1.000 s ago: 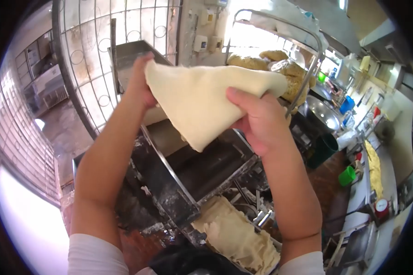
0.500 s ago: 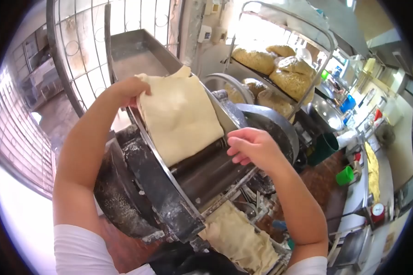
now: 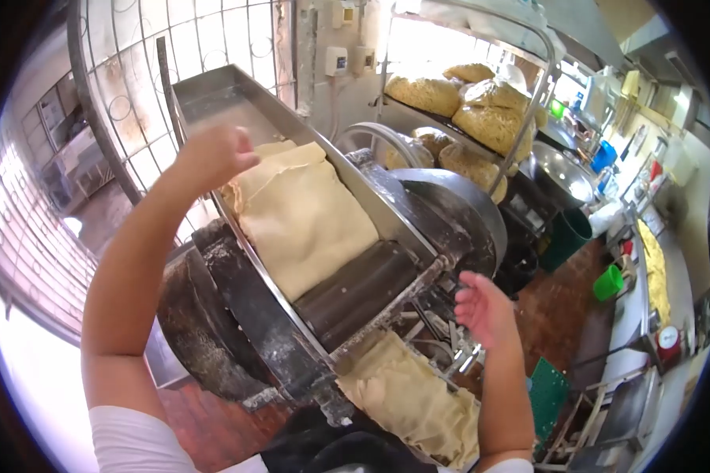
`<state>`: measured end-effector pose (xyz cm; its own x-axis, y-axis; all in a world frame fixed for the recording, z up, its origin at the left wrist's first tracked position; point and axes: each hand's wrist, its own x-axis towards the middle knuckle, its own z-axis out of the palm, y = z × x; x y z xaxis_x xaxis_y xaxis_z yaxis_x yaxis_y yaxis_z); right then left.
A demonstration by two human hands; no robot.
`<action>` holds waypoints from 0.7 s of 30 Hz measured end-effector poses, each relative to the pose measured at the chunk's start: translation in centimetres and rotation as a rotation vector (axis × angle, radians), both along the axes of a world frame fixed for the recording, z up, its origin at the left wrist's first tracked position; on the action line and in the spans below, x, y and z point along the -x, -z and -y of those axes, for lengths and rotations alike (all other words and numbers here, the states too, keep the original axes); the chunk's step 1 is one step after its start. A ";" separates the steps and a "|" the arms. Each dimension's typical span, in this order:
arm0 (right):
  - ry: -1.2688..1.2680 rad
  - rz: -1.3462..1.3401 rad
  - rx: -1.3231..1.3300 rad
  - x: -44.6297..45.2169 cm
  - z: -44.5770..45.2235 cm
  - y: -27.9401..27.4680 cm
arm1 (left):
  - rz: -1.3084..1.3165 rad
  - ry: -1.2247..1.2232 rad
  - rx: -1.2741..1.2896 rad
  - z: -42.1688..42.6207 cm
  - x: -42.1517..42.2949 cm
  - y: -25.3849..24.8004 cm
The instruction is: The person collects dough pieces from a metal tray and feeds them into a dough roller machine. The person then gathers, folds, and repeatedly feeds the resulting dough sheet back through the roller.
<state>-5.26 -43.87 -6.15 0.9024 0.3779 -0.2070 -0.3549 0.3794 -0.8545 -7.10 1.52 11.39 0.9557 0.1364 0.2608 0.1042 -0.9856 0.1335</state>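
A pale folded dough sheet (image 3: 304, 221) lies in the metal feed tray (image 3: 296, 130) of a dough roller machine, its lower edge against the dark roller (image 3: 363, 288). My left hand (image 3: 217, 156), slightly blurred, is over the dough's upper left corner. Its fingers are curled in, and no dough shows in them. To the right of the machine, my right hand (image 3: 485, 307) hangs in the air with loosely bent fingers, touching nothing. Below the roller, a second, wrinkled dough sheet (image 3: 414, 394) lies near my body.
Bags of yellowish food (image 3: 493, 118) sit on a rack at the back right. The machine's round guard (image 3: 469, 205) stands to the right of the tray. A green bucket (image 3: 607, 282) and a red scale (image 3: 668, 343) are farther right. Barred windows (image 3: 189, 63) line the left.
My left hand has let go of the dough's edge and lifted away. The dough now lies flatter in the tray. My right hand has moved down and right, away from the roller.
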 end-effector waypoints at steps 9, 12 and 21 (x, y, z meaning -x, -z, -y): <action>-0.035 -0.385 -0.157 5.8 0.9 13.2 | -0.103 -0.120 -0.094 1.4 -8.0 10.5; -0.048 -0.467 -0.129 7.0 0.3 14.6 | -0.185 -0.182 0.084 -0.6 -9.2 11.3; -0.283 -0.571 -0.483 2.5 -9.7 23.4 | 0.030 -0.099 0.135 1.2 -8.7 11.1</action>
